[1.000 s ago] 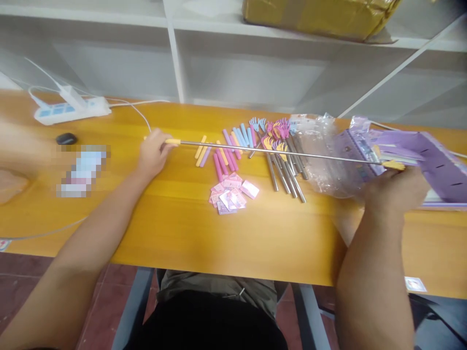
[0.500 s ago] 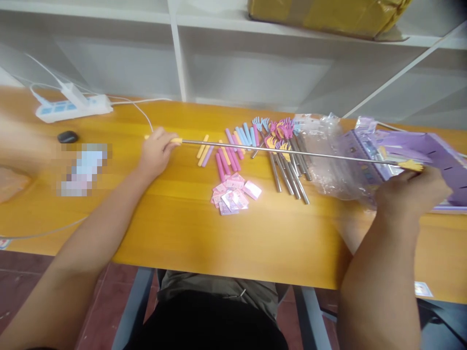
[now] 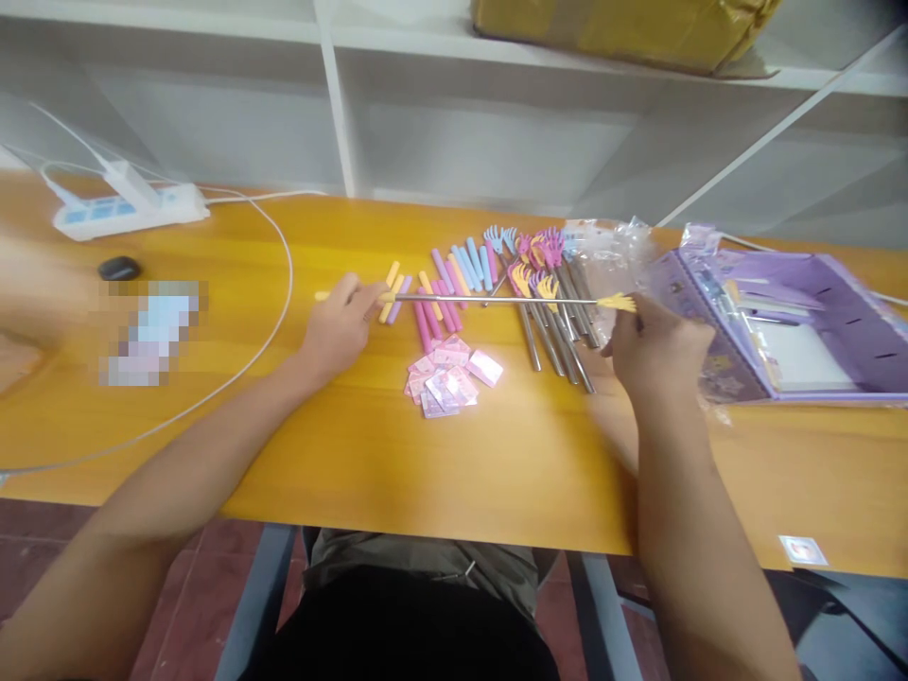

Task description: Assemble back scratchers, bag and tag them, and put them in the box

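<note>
A telescopic back scratcher [image 3: 489,300] with a yellow handle and yellow claw head stretches level between my two hands above the table. My left hand [image 3: 340,326] is closed around its yellow handle. At the claw end, my right hand [image 3: 656,345] grips the head, with the yellow prongs showing past the fingers. Behind the rod lie several metal rods with claw heads [image 3: 546,251] in pink, blue and yellow. Left of these are loose coloured handle tubes [image 3: 427,322]. Nearer to me sits a pile of small pink cards [image 3: 446,383].
A purple box [image 3: 844,284] stands at the right beside clear plastic bags [image 3: 610,246]. At the left are a white power strip [image 3: 134,210], a black mouse [image 3: 119,269], a blurred-out phone-like item [image 3: 162,331] and a looping white cable [image 3: 289,274]. Shelves rise behind, holding a taped carton [image 3: 624,33].
The back scratcher's rod has become much shorter. My right hand has come left from the purple box, and my left hand has shifted slightly right.
</note>
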The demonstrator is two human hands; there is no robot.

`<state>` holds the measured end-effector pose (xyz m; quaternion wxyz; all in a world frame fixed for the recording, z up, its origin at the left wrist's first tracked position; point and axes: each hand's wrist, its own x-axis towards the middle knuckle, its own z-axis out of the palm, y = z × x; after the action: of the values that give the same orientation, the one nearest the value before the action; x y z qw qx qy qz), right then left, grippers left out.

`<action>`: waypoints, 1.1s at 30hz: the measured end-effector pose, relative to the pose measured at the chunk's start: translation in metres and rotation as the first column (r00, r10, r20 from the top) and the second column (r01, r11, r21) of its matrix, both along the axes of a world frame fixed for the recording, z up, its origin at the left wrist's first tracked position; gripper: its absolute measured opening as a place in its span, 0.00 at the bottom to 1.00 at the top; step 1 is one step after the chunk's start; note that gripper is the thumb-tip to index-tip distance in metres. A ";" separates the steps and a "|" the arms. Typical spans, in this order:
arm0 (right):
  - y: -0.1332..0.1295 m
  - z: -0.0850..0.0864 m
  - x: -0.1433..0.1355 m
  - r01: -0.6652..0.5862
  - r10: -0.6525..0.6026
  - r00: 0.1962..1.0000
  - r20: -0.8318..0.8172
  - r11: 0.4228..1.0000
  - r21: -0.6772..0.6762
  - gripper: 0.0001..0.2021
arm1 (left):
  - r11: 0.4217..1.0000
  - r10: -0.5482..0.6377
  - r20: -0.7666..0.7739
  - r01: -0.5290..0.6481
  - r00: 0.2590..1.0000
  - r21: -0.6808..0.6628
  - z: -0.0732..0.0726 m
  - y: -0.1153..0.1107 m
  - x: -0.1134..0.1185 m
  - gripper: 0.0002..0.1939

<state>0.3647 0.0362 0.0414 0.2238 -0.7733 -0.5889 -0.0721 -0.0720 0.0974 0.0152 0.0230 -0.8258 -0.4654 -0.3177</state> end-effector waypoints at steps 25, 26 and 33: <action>-0.009 -0.017 -0.062 -0.165 0.166 0.986 0.023 0.986 -0.038 0.11 | 1.000 -0.013 0.001 0.013 1.000 -0.008 -0.011 -0.013 0.016 0.22; -0.010 -0.020 -0.066 -0.194 0.195 0.980 0.030 0.980 -0.036 0.11 | 1.000 -0.026 -0.010 0.026 1.000 -0.006 -0.011 -0.014 0.019 0.22; -0.014 -0.037 -0.120 -0.349 0.394 0.907 0.149 0.901 -0.256 0.14 | 0.996 -0.051 -0.163 0.037 0.985 -0.086 -0.015 -0.028 0.033 0.19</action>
<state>0.2450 0.0226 0.0046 0.0857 -0.6553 -0.7496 -0.0373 -0.0387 0.0691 0.0006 0.0202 -0.8596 -0.4562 -0.2293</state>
